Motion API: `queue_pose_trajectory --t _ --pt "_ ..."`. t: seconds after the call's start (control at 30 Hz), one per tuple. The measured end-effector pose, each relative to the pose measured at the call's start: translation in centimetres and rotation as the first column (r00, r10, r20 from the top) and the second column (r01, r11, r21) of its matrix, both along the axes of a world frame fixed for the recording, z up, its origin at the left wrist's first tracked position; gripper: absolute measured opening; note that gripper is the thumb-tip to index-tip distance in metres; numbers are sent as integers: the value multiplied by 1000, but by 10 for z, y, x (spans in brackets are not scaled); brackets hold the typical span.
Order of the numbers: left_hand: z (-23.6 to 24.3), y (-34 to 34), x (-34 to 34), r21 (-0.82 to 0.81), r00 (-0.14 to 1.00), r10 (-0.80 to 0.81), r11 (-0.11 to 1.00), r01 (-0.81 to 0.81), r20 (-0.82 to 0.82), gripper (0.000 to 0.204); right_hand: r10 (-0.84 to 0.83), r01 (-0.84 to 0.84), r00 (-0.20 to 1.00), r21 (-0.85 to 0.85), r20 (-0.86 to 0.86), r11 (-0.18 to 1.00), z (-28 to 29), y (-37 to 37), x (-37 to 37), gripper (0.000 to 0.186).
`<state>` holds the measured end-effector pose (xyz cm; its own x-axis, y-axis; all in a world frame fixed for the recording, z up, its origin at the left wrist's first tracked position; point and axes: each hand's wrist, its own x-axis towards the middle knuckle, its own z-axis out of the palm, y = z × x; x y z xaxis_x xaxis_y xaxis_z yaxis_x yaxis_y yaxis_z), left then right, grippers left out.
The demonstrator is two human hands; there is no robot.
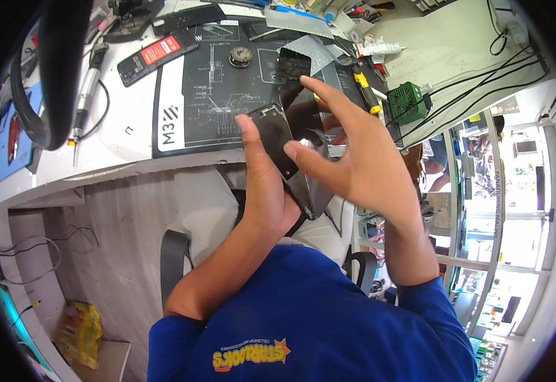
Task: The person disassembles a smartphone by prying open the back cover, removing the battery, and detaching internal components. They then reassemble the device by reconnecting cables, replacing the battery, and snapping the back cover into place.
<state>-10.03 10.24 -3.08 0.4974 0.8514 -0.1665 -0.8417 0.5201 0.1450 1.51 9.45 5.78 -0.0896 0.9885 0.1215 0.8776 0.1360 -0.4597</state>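
Observation:
My left hand (264, 184) holds up an opened phone, its thumb along the left edge and its palm under the lower end. The phone's dark body (270, 137) is tilted, with bare metal at the top corner. Beside it on the right stands a glossy dark panel (302, 113), at an angle to the body. My right hand (354, 149) is at the panel's right side, index finger stretched out and thumb apart, the thumb tip over the body's right edge. Whether its other fingertips touch the panel, I cannot tell.
Beneath the phone's far end lies a black printed work mat (211, 89) on the white bench. It carries a small round metal tin (240, 57) and a phone part with a red label (157, 54). A pen-shaped tool (88, 89) is left; a yellow-black tool (365, 90) and green fan (407, 103) are right.

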Motion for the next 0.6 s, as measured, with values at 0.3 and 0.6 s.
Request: queue_pose_trajectory --t 0.3,0.6 --pt "5 34 12 -2 994 61 998 -61 89 87 173 -116 963 -259 208 959 34 80 1 80" --pt "15 59 32 -164 967 189 973 -162 170 89 313 -119 903 -528 294 841 58 129 -10 83"
